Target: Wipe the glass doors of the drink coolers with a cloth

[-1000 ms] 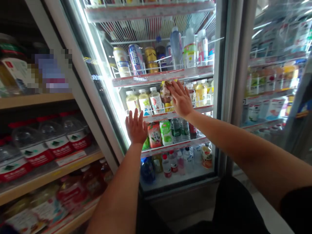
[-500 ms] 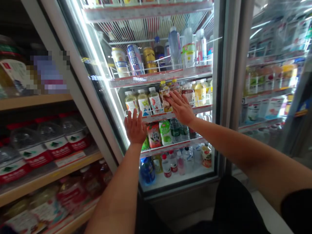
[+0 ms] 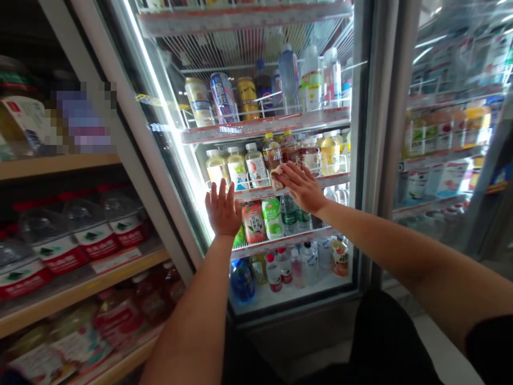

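A closed glass fridge door (image 3: 363, 160) stands in front of me, with lit shelves of drinks behind it. My left hand (image 3: 223, 214) lies open against the lower left of the glass, fingers spread and pointing up. Under the stretched fingers of my right hand (image 3: 303, 187) is a crumpled, light brownish cloth (image 3: 277, 179), pressed to the glass. Only the cloth's edge shows beside the fingertips; the palm hides the rest. Through the glass behind that hand I see several tea and juice bottles (image 3: 256, 164).
Wooden shelves (image 3: 88, 289) with large red-labelled water bottles (image 3: 92, 238) rise close on my left. Tall cans (image 3: 223, 97) stand on a higher fridge shelf. A metal post (image 3: 387, 133) separates this door from another glass-fronted fridge (image 3: 449, 139) on the right.
My right hand has slid a little down and to the right on the glass, with the cloth under it. My left hand stays in place.
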Available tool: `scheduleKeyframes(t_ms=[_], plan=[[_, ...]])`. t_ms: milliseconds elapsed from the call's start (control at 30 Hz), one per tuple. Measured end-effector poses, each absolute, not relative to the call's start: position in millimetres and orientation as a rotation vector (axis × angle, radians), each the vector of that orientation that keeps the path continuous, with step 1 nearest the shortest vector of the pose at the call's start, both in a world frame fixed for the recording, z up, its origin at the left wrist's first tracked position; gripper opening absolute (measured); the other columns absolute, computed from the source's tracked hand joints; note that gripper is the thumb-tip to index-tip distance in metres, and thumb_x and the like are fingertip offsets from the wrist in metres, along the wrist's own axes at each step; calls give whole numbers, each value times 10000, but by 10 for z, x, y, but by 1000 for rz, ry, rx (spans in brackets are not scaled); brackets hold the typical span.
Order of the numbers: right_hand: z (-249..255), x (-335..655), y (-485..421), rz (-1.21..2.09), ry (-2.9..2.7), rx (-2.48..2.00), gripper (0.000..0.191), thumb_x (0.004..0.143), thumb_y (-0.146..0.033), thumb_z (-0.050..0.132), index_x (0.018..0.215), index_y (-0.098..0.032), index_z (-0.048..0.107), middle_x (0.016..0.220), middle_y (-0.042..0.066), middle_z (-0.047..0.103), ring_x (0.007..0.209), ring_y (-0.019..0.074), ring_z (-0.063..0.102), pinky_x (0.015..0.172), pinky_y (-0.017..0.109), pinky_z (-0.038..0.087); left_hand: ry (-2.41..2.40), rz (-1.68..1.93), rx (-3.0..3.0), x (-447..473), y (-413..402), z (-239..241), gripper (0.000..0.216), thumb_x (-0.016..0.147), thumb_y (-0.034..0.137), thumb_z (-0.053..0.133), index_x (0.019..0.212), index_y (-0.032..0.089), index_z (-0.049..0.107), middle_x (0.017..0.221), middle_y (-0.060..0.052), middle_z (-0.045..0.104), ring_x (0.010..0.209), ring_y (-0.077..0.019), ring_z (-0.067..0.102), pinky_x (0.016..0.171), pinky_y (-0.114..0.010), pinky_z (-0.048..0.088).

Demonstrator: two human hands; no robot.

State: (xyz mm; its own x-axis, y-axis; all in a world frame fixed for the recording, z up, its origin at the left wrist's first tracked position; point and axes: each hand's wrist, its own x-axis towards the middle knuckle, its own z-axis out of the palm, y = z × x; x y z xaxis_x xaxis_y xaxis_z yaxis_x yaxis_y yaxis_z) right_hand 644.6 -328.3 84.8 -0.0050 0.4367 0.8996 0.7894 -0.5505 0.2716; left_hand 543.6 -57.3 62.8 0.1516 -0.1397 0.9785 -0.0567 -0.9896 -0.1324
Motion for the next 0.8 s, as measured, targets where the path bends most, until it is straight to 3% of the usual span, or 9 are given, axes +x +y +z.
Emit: scheduleKeyframes(t_ms=[300, 500, 800], plan=[[825, 6398, -3207, -1534, -1242, -1981, 615, 969, -107, 403, 1529, -353, 337, 1585, -20, 379, 1510, 179, 243, 1253, 496, 220, 192, -2028, -2366, 5432, -598, 631, 516, 975, 335, 408, 1481, 239, 446, 1569, -74, 395, 1527, -236, 174, 1255, -498, 122], [732, 6412, -3384, -1509, -1441, -2047, 550, 979, -132, 424, 1484, -350, 423, 1557, -28, 417, 1490, 163, 290, 1262, 471, 214, 201, -2015, -2407, 5430, -601, 624, 520, 977, 330, 401, 1485, 228, 437, 1581, -76, 373, 1531, -247, 155, 1259, -517, 106], [659, 6459, -3410, -1521, -1436, -2044, 475, 1015, -158, 359, 1458, -262, 491, 1557, -1, 394, 1500, 152, 222, 1263, 319, -37, 195, -1994, -2244, 5449, -562, 611, 545, 971, 274, 446, 1512, 244, 380, 1601, -40, 336, 1519, -271, 193, 1250, -547, 201]])
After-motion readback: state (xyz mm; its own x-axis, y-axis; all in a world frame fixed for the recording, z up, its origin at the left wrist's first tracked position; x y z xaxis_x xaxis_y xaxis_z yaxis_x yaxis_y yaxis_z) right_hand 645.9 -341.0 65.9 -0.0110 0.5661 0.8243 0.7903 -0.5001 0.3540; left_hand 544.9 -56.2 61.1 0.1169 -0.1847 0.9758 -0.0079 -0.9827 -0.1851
